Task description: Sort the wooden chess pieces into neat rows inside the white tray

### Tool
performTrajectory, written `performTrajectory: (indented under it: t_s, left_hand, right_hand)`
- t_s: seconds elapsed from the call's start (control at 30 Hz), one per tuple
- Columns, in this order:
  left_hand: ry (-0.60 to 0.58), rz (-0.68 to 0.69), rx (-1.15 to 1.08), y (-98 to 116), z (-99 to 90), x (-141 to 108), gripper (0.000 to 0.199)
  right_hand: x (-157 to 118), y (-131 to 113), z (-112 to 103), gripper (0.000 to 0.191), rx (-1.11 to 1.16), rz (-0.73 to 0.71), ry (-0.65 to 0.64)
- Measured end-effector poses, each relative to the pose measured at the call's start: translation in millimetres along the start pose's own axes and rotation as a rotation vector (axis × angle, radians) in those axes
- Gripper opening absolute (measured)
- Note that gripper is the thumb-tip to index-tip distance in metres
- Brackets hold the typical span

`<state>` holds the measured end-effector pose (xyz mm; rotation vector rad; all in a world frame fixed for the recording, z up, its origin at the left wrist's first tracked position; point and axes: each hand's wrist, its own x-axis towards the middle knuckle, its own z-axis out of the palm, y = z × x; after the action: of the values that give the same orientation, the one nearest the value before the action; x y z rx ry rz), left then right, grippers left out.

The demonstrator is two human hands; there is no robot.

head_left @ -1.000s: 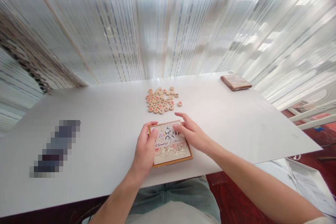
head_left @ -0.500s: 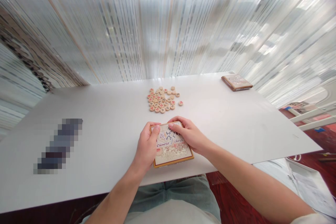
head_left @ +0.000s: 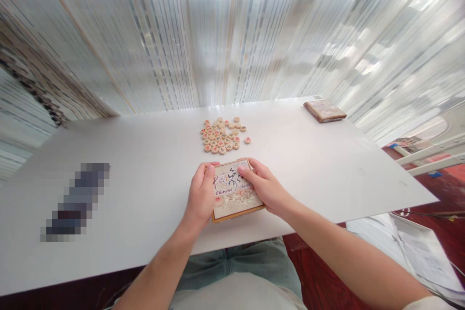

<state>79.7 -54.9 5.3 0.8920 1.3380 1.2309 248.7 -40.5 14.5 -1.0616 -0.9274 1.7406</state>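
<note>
Both hands are clamped on one flat box (head_left: 238, 198) by the middle of the desk's near edge. The left hand (head_left: 199, 191) grips its left side, thumb lying on the printed face; the right hand (head_left: 267, 184) takes the right side near the far corner, thumb also on top and fingers mostly hidden behind. Whether the box rests on the desk (head_left: 145, 193) or hangs just above it, I cannot tell.

As for progress, the playing pieces (head_left: 220, 144) lie loose on the desk, outside the box, between its middle and the far edge. They form a rough cluster, neither stacked nor set out on a board, with one piece (head_left: 247, 140) apart on the right. The box looks shut, though its far side is covered; its contents do not show.

The box is square and shallow, seemingly card, with a cream face, brown-gold border, dark brushwork and the words "Chinese chess". The pieces are thick round discs, pale like wood, marked in red or black, several blank side up. A similar second box (head_left: 326, 108) sits at the far right corner. The desk is smooth, matt white; beyond its far edge hangs a sheer striped curtain (head_left: 214, 34).
</note>
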Motion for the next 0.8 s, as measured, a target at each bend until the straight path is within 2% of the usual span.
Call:
performTrajectory:
  t_s: [0.07, 0.2, 0.3, 0.37, 0.47, 0.6, 0.8]
  left_hand:
    - [-0.039, -0.036, -0.017, 3, 2.0, -7, 0.045]
    - [-0.161, -0.188, 0.021, 11, 6.2, -22, 0.065]
    - [-0.199, -0.151, 0.040, 13, 8.5, -24, 0.069]
    - [-0.208, -0.097, 0.036, 11, 9.9, -21, 0.069]
    - [-0.182, -0.082, 0.072, 8, 12.7, -16, 0.067]
    - [-0.086, -0.071, 0.119, 4, 17.0, -12, 0.070]
    - [-0.058, -0.098, 0.162, 7, 15.8, -10, 0.066]
  right_hand:
    - [2, 0, 0, 0.046, 0.003, -0.032, 0.016]
    - [6, -1, -3, 0.047, -0.007, -0.083, 0.053]
    - [3, -5, -7, 0.049, -0.018, -0.068, 0.053]
    - [-3, -7, -9, 0.057, -0.048, 0.004, 0.005]
    - [-13, -8, -12, 0.075, -0.115, 0.089, -0.063]
    - [-17, -4, -13, 0.101, -0.111, 0.030, 0.022]
    - [-16, -4, -9, 0.095, -0.106, 0.015, 0.045]
